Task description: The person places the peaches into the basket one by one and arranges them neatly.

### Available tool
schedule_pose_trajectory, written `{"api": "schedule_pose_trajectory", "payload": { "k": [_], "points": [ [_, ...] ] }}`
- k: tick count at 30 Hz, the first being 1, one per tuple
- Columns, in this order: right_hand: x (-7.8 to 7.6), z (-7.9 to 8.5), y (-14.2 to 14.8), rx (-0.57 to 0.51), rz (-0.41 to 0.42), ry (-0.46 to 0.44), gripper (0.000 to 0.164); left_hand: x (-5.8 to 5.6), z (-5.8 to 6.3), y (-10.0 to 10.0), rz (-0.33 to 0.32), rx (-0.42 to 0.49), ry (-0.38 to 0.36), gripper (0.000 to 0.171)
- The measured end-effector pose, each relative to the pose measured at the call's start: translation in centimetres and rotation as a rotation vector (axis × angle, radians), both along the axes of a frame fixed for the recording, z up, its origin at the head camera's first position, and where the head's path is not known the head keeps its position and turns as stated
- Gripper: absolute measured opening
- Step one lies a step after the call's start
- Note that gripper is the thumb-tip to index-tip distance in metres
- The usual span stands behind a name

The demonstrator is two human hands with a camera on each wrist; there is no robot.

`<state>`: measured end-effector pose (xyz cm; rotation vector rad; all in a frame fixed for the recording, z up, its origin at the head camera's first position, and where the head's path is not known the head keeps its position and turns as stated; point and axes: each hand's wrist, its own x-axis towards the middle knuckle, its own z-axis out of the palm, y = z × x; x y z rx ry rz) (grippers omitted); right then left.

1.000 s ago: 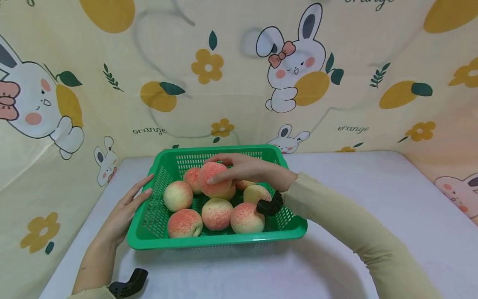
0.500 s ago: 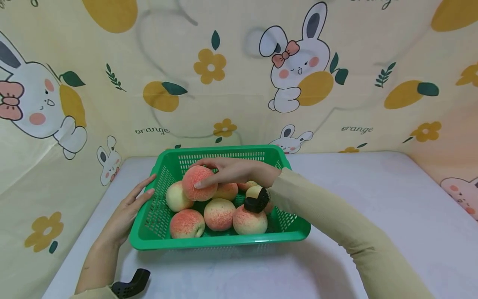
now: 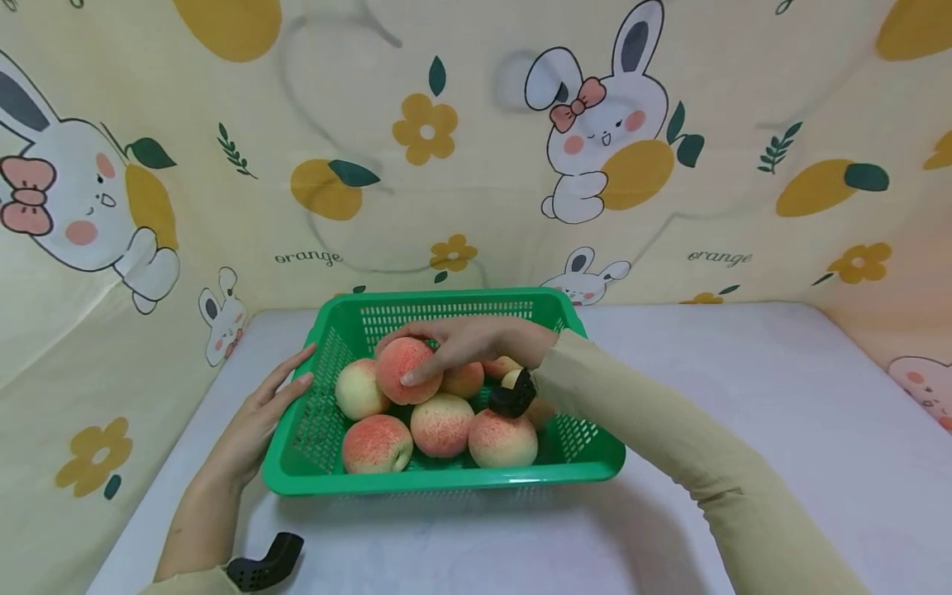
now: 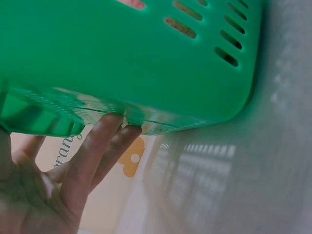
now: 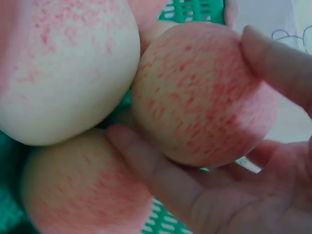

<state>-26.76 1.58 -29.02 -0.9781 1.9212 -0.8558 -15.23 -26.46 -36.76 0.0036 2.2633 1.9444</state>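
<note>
A green basket (image 3: pixel 446 482) with slotted walls holds several peaches, mottled red and cream. My right hand (image 3: pixel 476 343) reaches over its far side and grips a reddish peach (image 3: pixel 405 372) between thumb and fingers, as the right wrist view also shows with the peach (image 5: pixel 204 97). The held peach sits against a pale peach (image 3: pixel 360 390) and just above a front peach (image 3: pixel 442 426). My left hand (image 3: pixel 253 421) touches the basket's left side. In the left wrist view, its straight fingers (image 4: pixel 97 151) lie against the outer wall (image 4: pixel 122 53).
The basket stands on a white-covered table (image 3: pixel 706 388). Behind it rises a cream cloth (image 3: pixel 483 207) printed with rabbits and oranges. A black wrist camera mount (image 3: pixel 513 395) hangs over the right-hand peaches and hides part of them.
My right hand has carried the peach leftwards in the basket, then slightly lower beside the pale peach. The left hand stays at the basket's side. The whole view has shifted slightly.
</note>
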Motion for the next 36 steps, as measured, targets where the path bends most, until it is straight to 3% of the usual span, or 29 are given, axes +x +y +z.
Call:
{"api": "schedule_pose_trajectory", "payload": {
  "k": [6, 15, 24, 31, 36],
  "points": [
    [-0.6, 0.2, 0.9, 0.056, -0.145, 0.051, 0.057, -0.1, 0.1, 0.3, -0.002, -0.007, 0.000, 0.058],
    [-0.9, 0.6, 1.7, 0.079, -0.174, 0.011, 0.066, -0.2, 0.2, 0.6, -0.004, -0.001, -0.013, 0.059],
    [-1.4, 0.7, 2.3, 0.053, -0.256, -0.184, 0.071, -0.6, 0.4, 0.6, 0.002, -0.032, -0.014, 0.059],
    [-1.3, 0.3, 2.4, 0.051, -0.217, -0.121, 0.074, -0.6, 0.3, 0.3, 0.000, -0.020, -0.034, 0.059],
    [-1.1, 0.7, 3.1, 0.068, -0.258, -0.066, 0.071, -0.6, 0.2, 0.1, -0.006, -0.066, -0.029, 0.060]
  ]
}}
